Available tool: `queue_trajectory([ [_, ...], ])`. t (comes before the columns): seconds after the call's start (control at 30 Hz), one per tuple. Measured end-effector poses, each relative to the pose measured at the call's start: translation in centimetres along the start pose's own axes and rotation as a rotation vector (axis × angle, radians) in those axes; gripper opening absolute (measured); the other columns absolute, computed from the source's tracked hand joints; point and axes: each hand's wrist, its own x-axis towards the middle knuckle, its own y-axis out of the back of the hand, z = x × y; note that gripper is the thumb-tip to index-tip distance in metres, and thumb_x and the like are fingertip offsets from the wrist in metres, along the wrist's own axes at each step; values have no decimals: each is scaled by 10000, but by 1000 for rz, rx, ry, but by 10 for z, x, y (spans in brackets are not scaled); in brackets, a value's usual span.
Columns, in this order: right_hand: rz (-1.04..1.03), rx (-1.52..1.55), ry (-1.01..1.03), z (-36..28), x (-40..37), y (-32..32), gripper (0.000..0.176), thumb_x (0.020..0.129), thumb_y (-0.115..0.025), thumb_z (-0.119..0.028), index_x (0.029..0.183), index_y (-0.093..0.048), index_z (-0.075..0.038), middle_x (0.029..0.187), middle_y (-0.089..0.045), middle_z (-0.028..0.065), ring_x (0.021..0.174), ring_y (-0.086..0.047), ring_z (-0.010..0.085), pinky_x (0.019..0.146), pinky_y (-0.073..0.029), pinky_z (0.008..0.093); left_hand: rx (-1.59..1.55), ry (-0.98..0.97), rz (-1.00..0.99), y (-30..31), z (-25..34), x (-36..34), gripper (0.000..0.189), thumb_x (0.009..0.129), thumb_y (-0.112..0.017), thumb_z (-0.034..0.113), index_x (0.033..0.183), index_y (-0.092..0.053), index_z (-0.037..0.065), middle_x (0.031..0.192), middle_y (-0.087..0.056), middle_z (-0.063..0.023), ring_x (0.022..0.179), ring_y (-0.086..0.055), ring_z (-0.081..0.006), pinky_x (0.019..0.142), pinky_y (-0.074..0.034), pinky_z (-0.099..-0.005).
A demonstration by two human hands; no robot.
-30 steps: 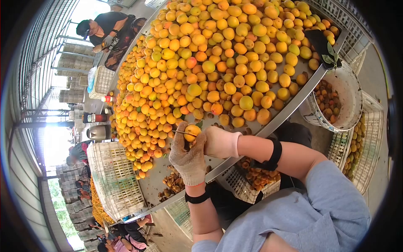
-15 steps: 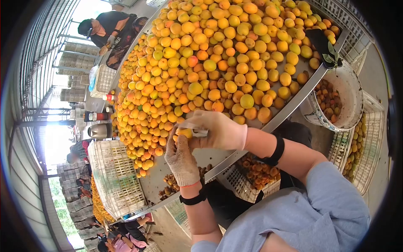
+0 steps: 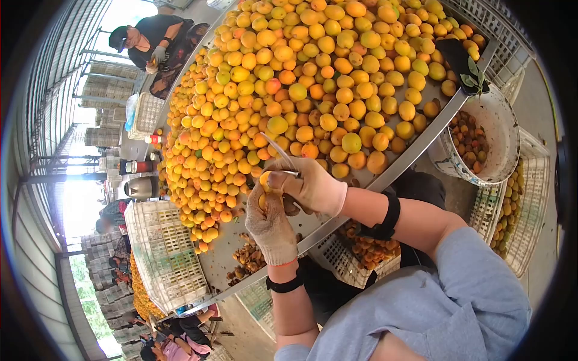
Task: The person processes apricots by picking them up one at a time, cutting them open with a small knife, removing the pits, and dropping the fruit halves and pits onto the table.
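My left hand (image 3: 270, 231), in a knitted glove, is closed around an orange apricot (image 3: 264, 178) at the near side of the metal table (image 3: 310, 227). Close against it is my right hand (image 3: 313, 188), also gloved, its fingers wrapped round a small knife (image 3: 278, 148). The knife's thin blade points up and away from the apricot. My right thumb is at the fruit, and the far side of the fruit is hidden by fingers. Beyond both hands spreads a big heap of apricots (image 3: 283, 96), yellow to orange.
Small brown pieces, probably pits (image 3: 248, 256), lie left of my hands. Below the table edge, a crate holds orange fruit pieces (image 3: 368, 245). A white bucket (image 3: 509, 129) with darker fruit stands right. An upturned-looking crate (image 3: 165, 253) is at left; a co-worker (image 3: 158, 39) sits across.
The knife has swung off the apricot, its blade now raised and pointing away. Both hands have shifted slightly and the apricot has turned within my left fingers.
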Motion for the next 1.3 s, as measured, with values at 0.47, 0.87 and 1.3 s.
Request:
queue_trajectory([
  [0.47,-181,31,-250,-22,-12,4,332,909,-528,-303,1078,-584,-22,616,-523,28,429,-448,89,386,-375,250,164,196,-520,58,16,-67,406,773,-514,-34,1174,-576,-35,817,-618,-88,615,-581,-148,583,-483,-242],
  [0.87,-290,-408,117,18,-5,-6,314,913,-594,-269,1121,-632,-37,938,-670,62,737,-623,161,673,-511,293,-145,87,-81,22,-17,-47,330,930,-490,239,1156,-522,1,1013,-598,-90,917,-576,-204,814,-458,-301],
  [1.3,212,413,220,-21,-10,-11,218,881,-552,-48,1084,-623,-12,601,-515,-7,424,-419,49,402,-320,183,-700,685,-63,6,-25,-45,427,972,-388,480,1106,-526,98,912,-597,-54,666,-532,-164,578,-437,-304],
])
